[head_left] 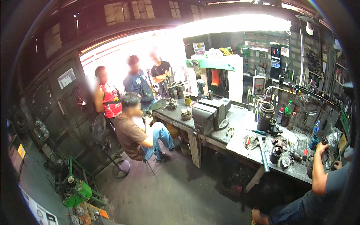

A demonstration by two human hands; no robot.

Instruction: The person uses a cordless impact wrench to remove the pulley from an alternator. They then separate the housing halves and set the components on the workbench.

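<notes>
Over at four o'clock in the frame, the left hand [321, 147] comes up off a bare forearm and sits on a dark, bulky metal part [327, 153] at the far right end of the workbench [240, 123]. That part looks greasy and blackish, with a crinkled clear plastic bag [333, 135] shining just above it at its twelve o'clock. The fingers curl over the top of it, though whether they truly grip it I cannot tell at this size. The right hand [338, 164] shows at five o'clock from the left, only as a small patch past a grey sleeve, fingers seemingly bent, and what they hold is hidden.

The lens rim cuts off the part's right side. Left of it, at nine o'clock, a black cylinder [275, 153] stands among small oily bits, and a long grey bar [263, 154] lies beside it. A big grey bench vise [208, 113] sits further along at ten o'clock. Beyond that, a seated person in a brown shirt [129, 133] and three standing people [131, 80] fill the bright doorway, their details washed out.
</notes>
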